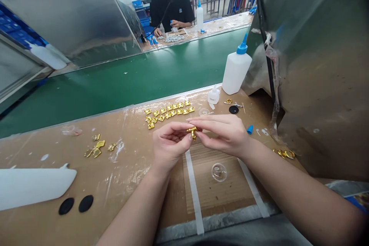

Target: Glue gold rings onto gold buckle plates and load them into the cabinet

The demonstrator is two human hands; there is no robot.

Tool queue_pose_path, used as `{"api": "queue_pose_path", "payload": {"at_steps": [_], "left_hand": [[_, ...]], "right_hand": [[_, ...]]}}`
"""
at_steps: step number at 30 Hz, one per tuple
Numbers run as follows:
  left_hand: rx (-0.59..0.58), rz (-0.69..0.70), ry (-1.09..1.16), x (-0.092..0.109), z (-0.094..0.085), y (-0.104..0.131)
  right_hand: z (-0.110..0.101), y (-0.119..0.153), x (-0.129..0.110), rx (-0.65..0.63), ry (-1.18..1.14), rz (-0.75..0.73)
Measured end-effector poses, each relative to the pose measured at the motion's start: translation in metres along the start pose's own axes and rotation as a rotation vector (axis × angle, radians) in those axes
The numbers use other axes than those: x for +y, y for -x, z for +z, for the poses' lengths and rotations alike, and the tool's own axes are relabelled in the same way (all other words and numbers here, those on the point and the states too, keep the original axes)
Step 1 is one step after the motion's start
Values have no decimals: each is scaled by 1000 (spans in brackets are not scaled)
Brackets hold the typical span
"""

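Between both my hands is a small shiny gold piece (193,133), with a loop or curved part pointing down. My left hand (170,144) pinches it from the left with thumb and fingers. From the right, the fingertips of my right hand (225,132) close on the same piece. Fingers cover part of it, so its full shape is hidden. Below the hands, a small clear round dish (219,172) rests on a taped cardboard sheet (201,194). Beyond them, several gold square pieces (173,112) lie in rows on the brown worktop.
Behind stand a large white bottle (236,71) and a small white bottle (213,95). More gold pieces (99,144) and black discs (85,203) lie left. Metal housing (323,84) rises at right. Across the green belt (121,78) sits a co-worker (173,9).
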State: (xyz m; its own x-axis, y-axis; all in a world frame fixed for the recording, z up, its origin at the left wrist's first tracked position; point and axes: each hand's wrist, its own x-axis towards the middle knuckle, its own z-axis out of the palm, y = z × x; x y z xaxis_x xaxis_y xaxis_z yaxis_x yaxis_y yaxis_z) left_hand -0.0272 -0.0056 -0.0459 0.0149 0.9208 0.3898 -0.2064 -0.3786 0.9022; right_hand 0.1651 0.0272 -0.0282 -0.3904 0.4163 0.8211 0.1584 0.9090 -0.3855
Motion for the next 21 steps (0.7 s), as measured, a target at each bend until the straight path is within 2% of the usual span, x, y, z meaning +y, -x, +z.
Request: {"api": "queue_pose_path", "payload": {"at_steps": [6,21], "left_hand": [[-24,47,-42,7,2,0],[-51,104,-132,16,3,2]], "right_hand": [[-5,2,4,-29,126,-137],[-1,0,0,23,155,-145]]}}
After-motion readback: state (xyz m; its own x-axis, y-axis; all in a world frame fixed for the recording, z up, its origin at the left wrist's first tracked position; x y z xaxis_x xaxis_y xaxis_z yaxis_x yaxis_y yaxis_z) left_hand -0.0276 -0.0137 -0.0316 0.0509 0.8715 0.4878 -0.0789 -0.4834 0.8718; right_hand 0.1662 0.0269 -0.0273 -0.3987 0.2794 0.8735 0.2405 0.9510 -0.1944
